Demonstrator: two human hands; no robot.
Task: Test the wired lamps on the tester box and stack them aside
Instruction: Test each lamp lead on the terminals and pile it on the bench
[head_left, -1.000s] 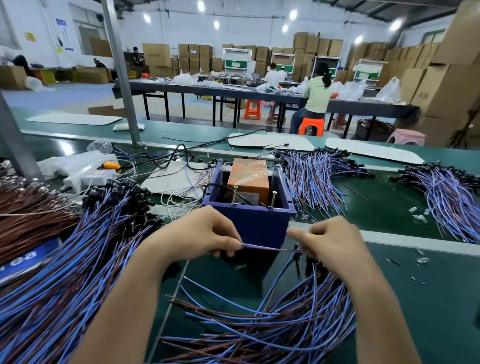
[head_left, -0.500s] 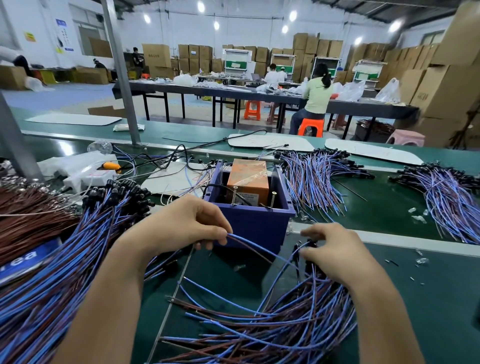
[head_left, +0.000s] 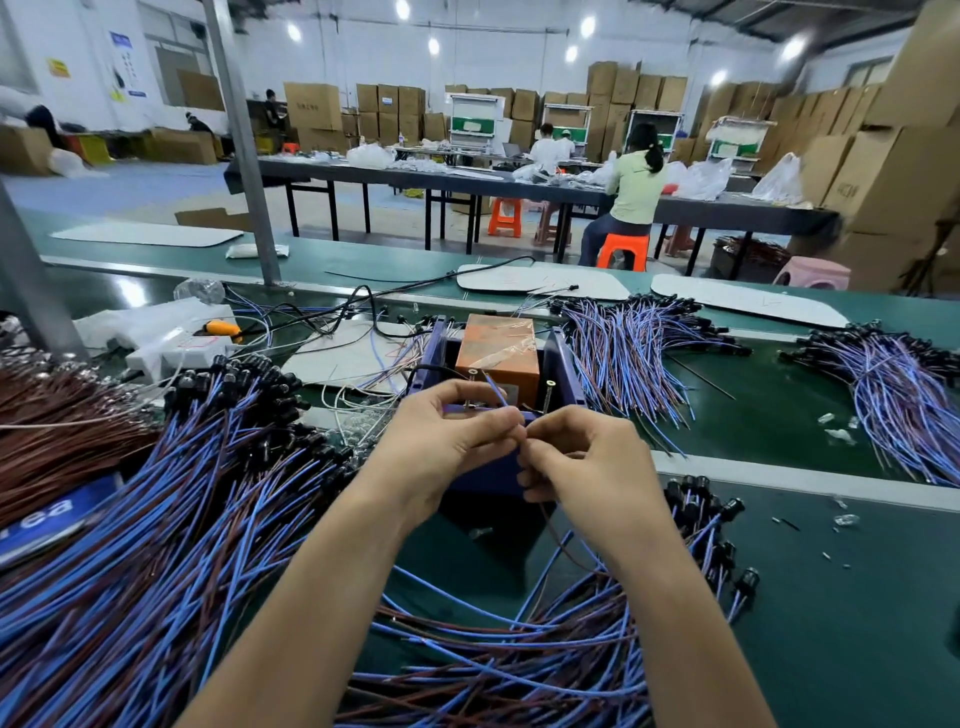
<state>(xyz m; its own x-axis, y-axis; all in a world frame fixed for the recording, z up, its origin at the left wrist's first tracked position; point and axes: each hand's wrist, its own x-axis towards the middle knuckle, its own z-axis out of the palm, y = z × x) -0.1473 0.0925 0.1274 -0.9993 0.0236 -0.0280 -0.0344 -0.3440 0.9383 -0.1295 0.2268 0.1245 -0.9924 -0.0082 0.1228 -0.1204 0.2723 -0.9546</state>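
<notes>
The tester box (head_left: 563, 366), a dark blue open bin with an orange block (head_left: 497, 353) and two upright metal screws inside, stands mid-table. My left hand (head_left: 444, 441) and my right hand (head_left: 582, 462) meet just in front of its near wall. Both pinch one wired lamp's leads: a blue wire end (head_left: 496, 392) sticks up toward the box from my left fingers, and a brown wire (head_left: 558, 540) trails down from my right hand. Its lamp head is hidden. A loose pile of wired lamps (head_left: 519, 654) lies below my hands.
A big heap of blue and brown wired lamps (head_left: 171, 519) fills the left side. Two more bundles lie beyond the box (head_left: 628, 353) and at far right (head_left: 893, 389). A white power strip (head_left: 171, 353) sits at back left. A steel post (head_left: 241, 140) rises behind. People work at distant tables.
My hands were apart with a wire stretched between them. They have come together and lifted up in front of the tester box, with the blue wire end now pointing at it.
</notes>
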